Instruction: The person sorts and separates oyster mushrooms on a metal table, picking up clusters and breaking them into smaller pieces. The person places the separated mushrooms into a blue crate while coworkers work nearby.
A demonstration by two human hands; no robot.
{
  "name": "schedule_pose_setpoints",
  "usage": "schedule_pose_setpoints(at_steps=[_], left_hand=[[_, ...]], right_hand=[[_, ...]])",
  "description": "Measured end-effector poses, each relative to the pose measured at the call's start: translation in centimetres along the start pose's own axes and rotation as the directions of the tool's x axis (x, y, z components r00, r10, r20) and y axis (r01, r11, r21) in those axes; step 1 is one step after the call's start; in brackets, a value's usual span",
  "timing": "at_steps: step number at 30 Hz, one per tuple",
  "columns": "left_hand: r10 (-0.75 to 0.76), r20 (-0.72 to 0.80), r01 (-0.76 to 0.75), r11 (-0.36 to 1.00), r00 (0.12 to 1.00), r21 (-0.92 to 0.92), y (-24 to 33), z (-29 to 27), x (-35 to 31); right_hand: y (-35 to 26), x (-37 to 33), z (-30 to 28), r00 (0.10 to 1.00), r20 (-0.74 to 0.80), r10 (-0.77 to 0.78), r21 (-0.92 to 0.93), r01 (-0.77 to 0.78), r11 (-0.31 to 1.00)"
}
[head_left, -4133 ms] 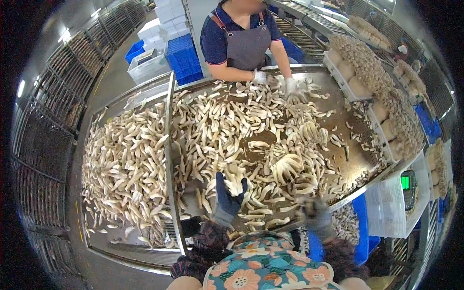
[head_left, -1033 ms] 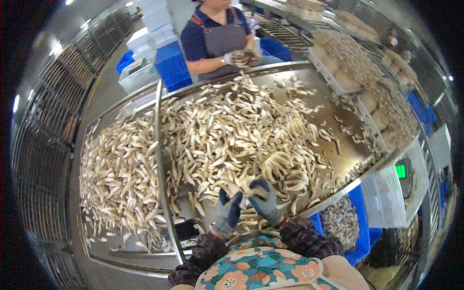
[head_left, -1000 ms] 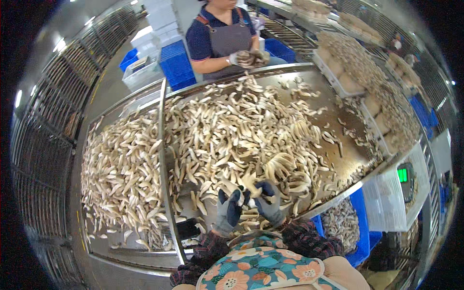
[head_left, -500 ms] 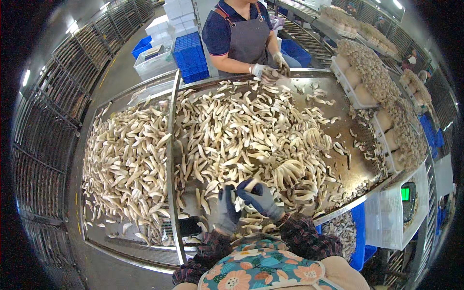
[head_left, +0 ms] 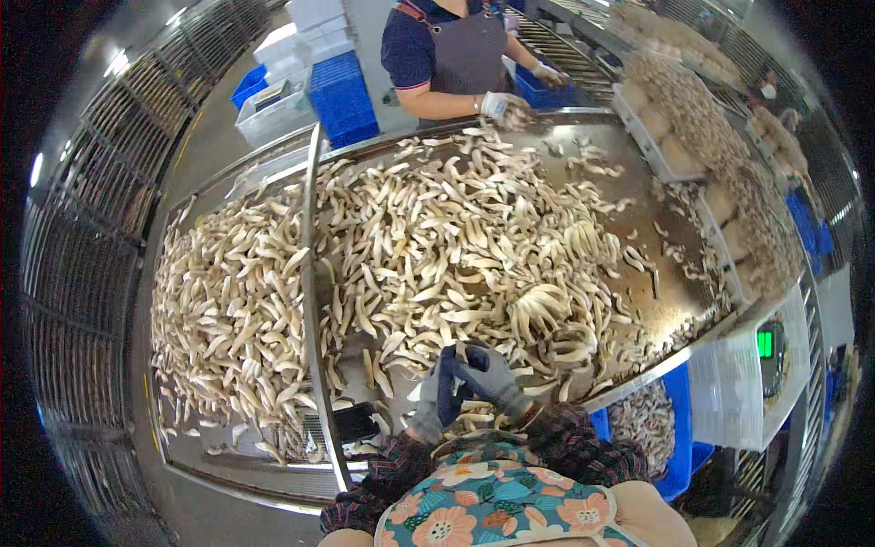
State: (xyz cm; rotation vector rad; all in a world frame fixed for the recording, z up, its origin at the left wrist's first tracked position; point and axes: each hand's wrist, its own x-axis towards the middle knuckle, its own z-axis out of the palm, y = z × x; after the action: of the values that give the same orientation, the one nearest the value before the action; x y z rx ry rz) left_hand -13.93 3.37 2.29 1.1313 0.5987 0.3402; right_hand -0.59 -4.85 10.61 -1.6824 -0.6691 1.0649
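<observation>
Left hand (head_left: 436, 398) and right hand (head_left: 497, 378) are meeting, both half curled, can't tell if they're gripping anything. Mushrooms (head_left: 478, 262) are lying heaped across the surface (head_left: 670, 296), loads sitting just past both hands.

The gloved left hand (head_left: 443, 392) and right hand (head_left: 499, 381) meet at the near side of the metal table (head_left: 676, 290), beside loose mushrooms (head_left: 428, 237); their grip is partly hidden. A metal divider (head_left: 312, 273) separates the left mushroom pile (head_left: 232, 310). A co-worker (head_left: 467, 62) stands at the far side; a blue bin (head_left: 677, 401) sits near right.
</observation>
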Motion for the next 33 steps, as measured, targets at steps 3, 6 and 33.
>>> schedule_pose_setpoints(at_steps=[3, 6, 33], left_hand=[[-0.162, -0.103, 0.129, 0.953, 0.981, -0.273, 5.0, 3.2, -1.5], [-0.343, 0.034, 0.313, 0.807, 0.939, -0.500, 7.6, 6.5, -1.9], [0.456, 0.243, -0.380, 0.236, 0.856, 0.894, 5.2, 1.6, 18.5]], right_hand=[[0.0, -2.4, 0.7, 0.832, -0.289, -0.473, -0.117, 0.459, 0.880], [5.5, -4.2, 0.5, 0.887, -0.392, -0.243, 0.055, 0.287, 0.956], [-0.5, 11.4, -14.9, 0.838, -0.397, -0.374, -0.556, 0.104, 0.824]])
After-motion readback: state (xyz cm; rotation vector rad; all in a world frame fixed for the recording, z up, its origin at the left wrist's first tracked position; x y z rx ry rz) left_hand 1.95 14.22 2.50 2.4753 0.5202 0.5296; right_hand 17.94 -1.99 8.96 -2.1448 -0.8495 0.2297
